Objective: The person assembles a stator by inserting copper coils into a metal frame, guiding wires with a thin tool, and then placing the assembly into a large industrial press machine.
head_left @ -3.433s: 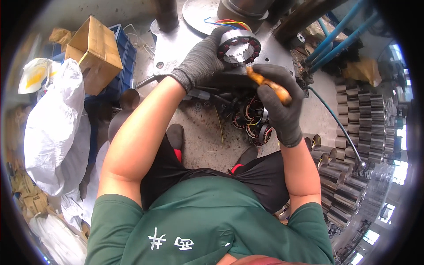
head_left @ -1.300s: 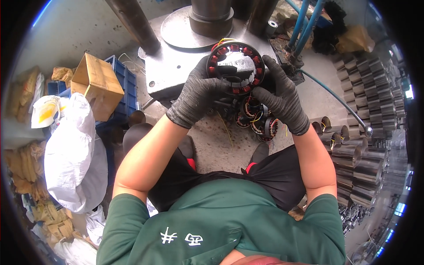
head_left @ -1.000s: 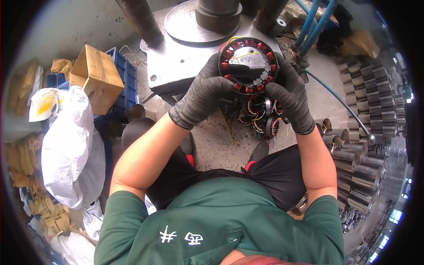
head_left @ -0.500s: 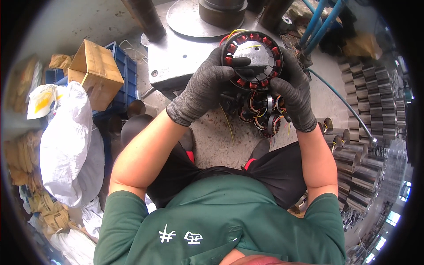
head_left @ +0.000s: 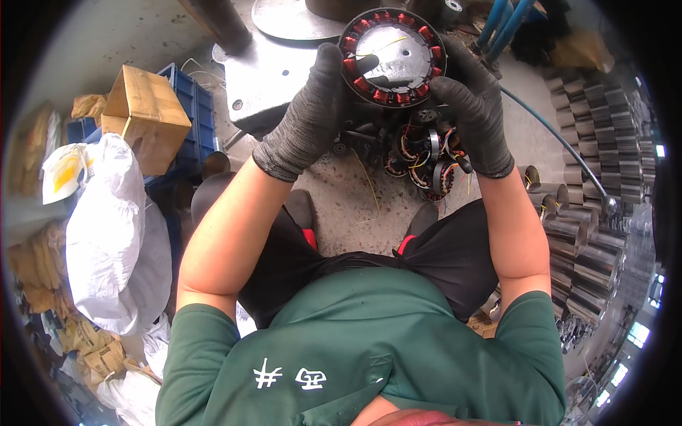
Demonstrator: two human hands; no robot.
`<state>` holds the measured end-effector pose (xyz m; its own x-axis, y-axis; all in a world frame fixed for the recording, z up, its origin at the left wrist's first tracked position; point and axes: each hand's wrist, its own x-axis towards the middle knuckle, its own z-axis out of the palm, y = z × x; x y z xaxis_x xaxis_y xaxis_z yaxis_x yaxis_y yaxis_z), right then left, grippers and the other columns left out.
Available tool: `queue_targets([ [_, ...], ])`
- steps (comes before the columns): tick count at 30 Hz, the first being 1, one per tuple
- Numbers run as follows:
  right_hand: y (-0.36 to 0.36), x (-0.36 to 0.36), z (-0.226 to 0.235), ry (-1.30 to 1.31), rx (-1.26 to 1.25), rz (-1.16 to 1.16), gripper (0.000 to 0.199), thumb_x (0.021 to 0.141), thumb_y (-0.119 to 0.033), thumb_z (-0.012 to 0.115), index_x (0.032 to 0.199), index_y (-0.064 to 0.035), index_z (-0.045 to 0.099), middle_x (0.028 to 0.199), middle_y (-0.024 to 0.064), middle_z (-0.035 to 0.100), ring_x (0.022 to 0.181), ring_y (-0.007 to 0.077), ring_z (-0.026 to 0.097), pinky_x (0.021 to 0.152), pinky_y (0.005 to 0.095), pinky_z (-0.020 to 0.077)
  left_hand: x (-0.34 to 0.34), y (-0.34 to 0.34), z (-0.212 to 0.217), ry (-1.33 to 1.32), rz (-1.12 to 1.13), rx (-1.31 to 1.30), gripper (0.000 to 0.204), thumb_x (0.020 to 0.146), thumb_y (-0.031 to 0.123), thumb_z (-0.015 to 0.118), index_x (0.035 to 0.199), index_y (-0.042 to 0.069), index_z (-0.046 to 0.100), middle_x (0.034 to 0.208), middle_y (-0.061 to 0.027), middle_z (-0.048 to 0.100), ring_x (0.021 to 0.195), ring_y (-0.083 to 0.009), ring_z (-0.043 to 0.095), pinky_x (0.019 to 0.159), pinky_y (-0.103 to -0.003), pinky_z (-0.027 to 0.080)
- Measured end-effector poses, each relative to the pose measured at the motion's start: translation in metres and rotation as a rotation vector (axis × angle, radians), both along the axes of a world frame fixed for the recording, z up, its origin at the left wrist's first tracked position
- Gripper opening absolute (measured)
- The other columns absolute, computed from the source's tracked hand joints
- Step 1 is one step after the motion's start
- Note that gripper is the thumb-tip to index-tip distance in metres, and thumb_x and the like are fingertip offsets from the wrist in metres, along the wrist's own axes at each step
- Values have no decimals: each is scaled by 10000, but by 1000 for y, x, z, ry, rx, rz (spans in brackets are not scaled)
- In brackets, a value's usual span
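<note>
Head cam: stator ring (head_left: 381, 94) held up near metal plate (head_left: 259, 79), right hand (head_left: 479, 110) clutching it; left hand (head_left: 307, 113) has fingers behind, pinch unclear. Probably heavyish, stiff; red coils (head_left: 425, 33) maybe fragile, grab outside.

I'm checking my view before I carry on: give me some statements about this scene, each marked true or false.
1. A wound ring is between the left hand and the right hand. True.
2. Its windings are green. False: they are red.
3. Both hands are bare. False: both wear dark gloves.
4. More wound rings show below it in the picture. True.
5. A cardboard box is at the picture's right edge. False: it is on the left, by a blue crate.
6. Metal cylinders are stacked on the right side. True.
</note>
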<state>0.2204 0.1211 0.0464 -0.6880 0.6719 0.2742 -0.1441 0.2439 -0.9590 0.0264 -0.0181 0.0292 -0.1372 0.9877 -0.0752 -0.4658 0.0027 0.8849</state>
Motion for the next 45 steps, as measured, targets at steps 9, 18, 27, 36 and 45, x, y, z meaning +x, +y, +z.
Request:
queue_targets([
  [9, 7, 2, -2, 6, -21, -9, 680, 831, -213, 798, 1441, -23, 565, 1207, 80, 693, 1060, 167, 665, 914, 310, 558, -1, 0, -3, 150, -28, 95, 943, 1010, 769, 195, 1510, 19, 472, 1378, -204, 609, 1261, -272, 607, 1116, -428, 450],
  [18, -1, -3, -7, 95, -154, -15, 723, 846, -229, 827, 1465, -6, 530, 1110, 65, 699, 1024, 137, 639, 943, 318, 534, 4, 7, 1, 20, 38, 124, 914, 1004, 742, 358, 1536, 0, 380, 1446, -201, 559, 1310, -297, 584, 1111, -446, 488],
  [27, -15, -11, -13, -116, 244, 75, 1251, 670, -271, 974, 1630, -100, 190, 1476, 146, 438, 1307, 278, 534, 1126, 417, 450, 12, 0, 8, 11, 136, 251, 674, 985, 349, 717, 1461, 6, 386, 1355, -126, 555, 1230, -188, 575, 1045, -352, 513],
  [36, -29, -11, -22, 296, -397, 139, 1016, 774, -352, 887, 1602, -172, 328, 1359, 141, 587, 1180, 264, 634, 1027, 399, 531, 12, -9, 9, 149, -3, 257, 679, 1022, 484, 599, 1479, 7, 441, 1264, -130, 626, 1139, -209, 642, 1003, -386, 532],
  [45, -29, -10, -14, 397, -986, 384, 943, 911, -754, 513, 1529, -44, 450, 1431, 178, 580, 1321, 314, 561, 1159, 463, 420, 5, 19, -7, 392, 364, 232, 387, 1020, 145, 636, 1387, 42, 567, 1264, -53, 639, 1165, -126, 607, 979, -289, 527],
])
